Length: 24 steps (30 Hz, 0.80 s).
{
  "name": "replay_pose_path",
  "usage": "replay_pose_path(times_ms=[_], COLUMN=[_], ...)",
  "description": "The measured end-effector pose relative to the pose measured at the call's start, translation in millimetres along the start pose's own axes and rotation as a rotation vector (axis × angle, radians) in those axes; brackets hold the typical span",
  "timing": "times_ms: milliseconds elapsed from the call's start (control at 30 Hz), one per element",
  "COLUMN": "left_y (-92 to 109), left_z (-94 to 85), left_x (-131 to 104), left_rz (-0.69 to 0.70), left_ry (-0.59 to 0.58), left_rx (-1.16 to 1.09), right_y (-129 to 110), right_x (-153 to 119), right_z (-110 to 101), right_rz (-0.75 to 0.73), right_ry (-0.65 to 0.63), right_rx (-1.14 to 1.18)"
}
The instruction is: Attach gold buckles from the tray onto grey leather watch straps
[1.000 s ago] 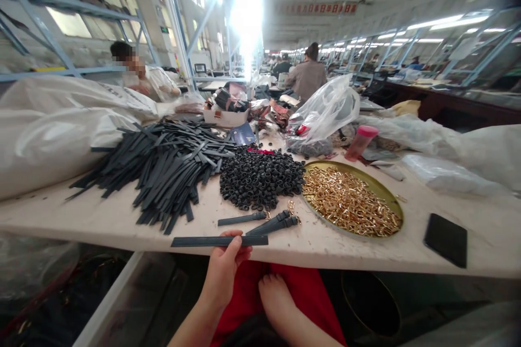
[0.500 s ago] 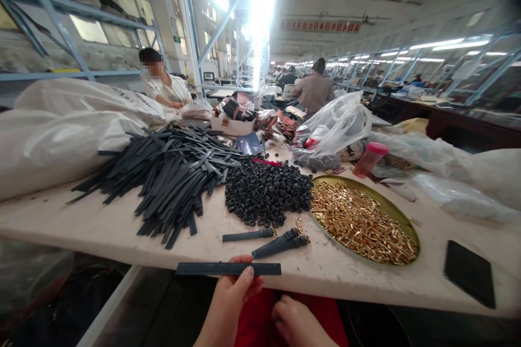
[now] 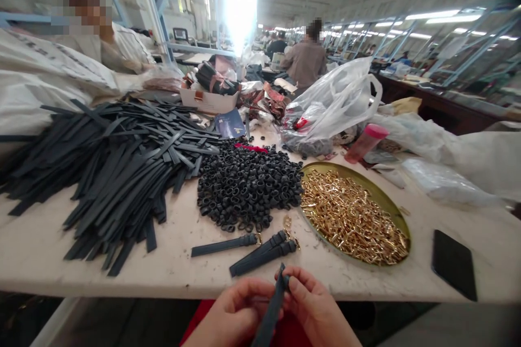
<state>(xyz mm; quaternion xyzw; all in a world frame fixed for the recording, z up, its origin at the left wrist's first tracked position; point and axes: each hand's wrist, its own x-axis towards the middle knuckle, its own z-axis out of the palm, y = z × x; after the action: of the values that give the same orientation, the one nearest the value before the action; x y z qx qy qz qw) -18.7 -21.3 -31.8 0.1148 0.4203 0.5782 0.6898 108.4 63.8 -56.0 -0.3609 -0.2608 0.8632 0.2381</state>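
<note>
While my left hand (image 3: 240, 309) grips a strap (image 3: 271, 312) by the tabletop's (image 3: 358, 284) near edge, my right hand (image 3: 311, 301) pinches a loop (image 3: 286, 282).

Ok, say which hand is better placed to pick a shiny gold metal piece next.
Right, probably: the right hand is nearer the round olive tray of gold pieces, though it may first have to release the small dark ring it pinches. The left hand, farther off, holds the flat dark strip.
</note>
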Motion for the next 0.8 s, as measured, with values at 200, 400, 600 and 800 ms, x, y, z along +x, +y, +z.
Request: replay_pose_path(times_ms=[200,400,600,800], left_y=[9,5,2,-1], left_z=[-1.2,-0.4,2.6,6.9], left_x=[22,35,35,30], left_rz=[-0.214,-0.153,-0.149,-0.232], left_ry=[-0.085,0.001,-0.016,-0.042], left_rx=[0.256,0.572,0.567,0.503], right_y=[-2,-9,-10,-16], right_x=[10,15,12,13], right_z=[-13,-19,-23,-22], right_rz=[0.021,0.007,-0.101,-0.066], right_ry=[0.011,0.143,0.100,0.080], right_rx=[0.006,0.108,-0.183,-0.382])
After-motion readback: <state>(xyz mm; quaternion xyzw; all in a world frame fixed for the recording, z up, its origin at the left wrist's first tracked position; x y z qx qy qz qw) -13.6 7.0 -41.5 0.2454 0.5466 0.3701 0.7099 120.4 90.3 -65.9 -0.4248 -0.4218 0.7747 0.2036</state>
